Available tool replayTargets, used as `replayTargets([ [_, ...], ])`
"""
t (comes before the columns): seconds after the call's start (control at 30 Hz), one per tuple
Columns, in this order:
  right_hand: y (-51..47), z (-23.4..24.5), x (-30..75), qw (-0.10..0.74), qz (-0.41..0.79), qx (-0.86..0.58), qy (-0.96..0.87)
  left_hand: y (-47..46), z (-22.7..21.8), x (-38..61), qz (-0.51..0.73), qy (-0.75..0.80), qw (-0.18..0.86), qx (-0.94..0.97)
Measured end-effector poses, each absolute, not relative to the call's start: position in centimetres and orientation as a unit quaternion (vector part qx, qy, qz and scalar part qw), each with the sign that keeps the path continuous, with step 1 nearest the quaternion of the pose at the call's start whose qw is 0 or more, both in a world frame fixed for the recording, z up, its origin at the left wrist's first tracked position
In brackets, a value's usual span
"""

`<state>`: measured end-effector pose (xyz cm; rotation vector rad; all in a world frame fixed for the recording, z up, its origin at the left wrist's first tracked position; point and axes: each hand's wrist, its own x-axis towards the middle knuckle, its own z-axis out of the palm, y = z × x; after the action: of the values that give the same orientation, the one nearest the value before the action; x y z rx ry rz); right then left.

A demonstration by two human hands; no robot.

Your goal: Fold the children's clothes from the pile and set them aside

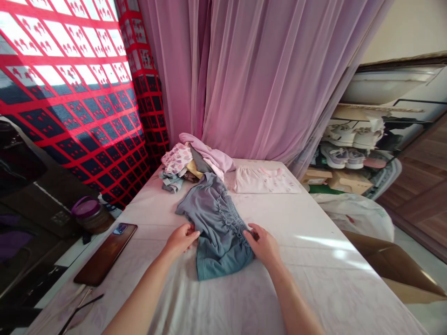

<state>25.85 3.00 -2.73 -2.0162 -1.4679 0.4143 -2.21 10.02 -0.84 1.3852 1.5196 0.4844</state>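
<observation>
A blue-grey garment [218, 223], which looks like a pair of shorts, lies crumpled in front of me with a gathered, ruffled band along its right side. My left hand [182, 239] pinches its left edge between thumb and fingers. On the opposite side, my right hand [262, 243] has its thumb and fingers closed on the ruffled band. The garment's far end touches a heap of clothes [200, 160] in lilac, heart print, grey and yellow. A pale pink printed top [265, 180] lies folded flat to the right of the heap.
The garments lie on a table with a pale cover [300, 260]. A phone [105, 255] and a thin cable rest at its left edge, near a purple-lidded jar [87, 211]. Purple curtains [251, 83] hang behind. Right of the table stand a shoe rack [344, 156] and an open cardboard box [394, 265].
</observation>
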Motion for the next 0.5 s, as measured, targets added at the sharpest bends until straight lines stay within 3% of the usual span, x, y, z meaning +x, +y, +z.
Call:
replayTargets([
  [0.13,3.0,-3.3,26.0,0.361,0.18,-0.74,-0.539,9.8,-0.4,-1.9,0.213,0.622,0.476,0.584],
  [0.27,2.6,-3.6,26.1,0.428,0.183,-0.724,-0.509,8.7,0.3,-2.0,0.307,0.594,0.529,0.523],
  [0.5,2.3,-4.9,26.8,0.379,0.064,-0.762,-0.521,8.3,0.3,-2.9,0.305,0.664,0.477,0.489],
])
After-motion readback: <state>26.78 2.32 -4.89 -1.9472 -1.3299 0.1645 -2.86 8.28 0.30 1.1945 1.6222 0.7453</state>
